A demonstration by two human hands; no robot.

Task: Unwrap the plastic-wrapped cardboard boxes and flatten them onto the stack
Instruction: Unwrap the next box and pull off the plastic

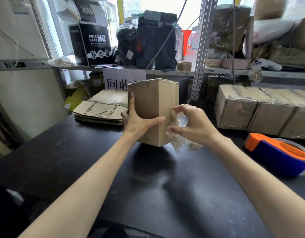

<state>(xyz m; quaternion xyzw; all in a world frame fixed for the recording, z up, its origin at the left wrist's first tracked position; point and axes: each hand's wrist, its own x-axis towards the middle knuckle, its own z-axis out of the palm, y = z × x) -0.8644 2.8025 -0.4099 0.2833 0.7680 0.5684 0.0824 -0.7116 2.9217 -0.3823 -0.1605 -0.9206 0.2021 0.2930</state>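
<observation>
Head view, and both hands are up at one cardboard box over the middle of the black table. How's it held, Sam?

Off the surface, Kim. It's upright, one corner edge turned toward us, its shadow on the table beneath. The left hand grips it: thumb laid across the near face, fingers wrapped round the left side.

And the right hand?

Fingers curled, pinching a crumpled wad of clear plastic wrap against the box's right face. More film hangs loose below that hand (it's thin, and its edges are hard to trace). The faces toward us show bare cardboard.

Where's the stack?

The flattened cardboard stack lies at the table's far edge, left of the held box, several sheets deep. Behind it stands a white sign with dark characters, partly hidden by the box.

Over to the right?

A row of wrapped boxes sits side by side along the far right edge, shiny film over them. Nearer us, at the right edge, lies an orange and blue tape dispenser.

And beyond the table?

A shelf with a black FULL FACE MASK carton and a roll of brown tape.
</observation>
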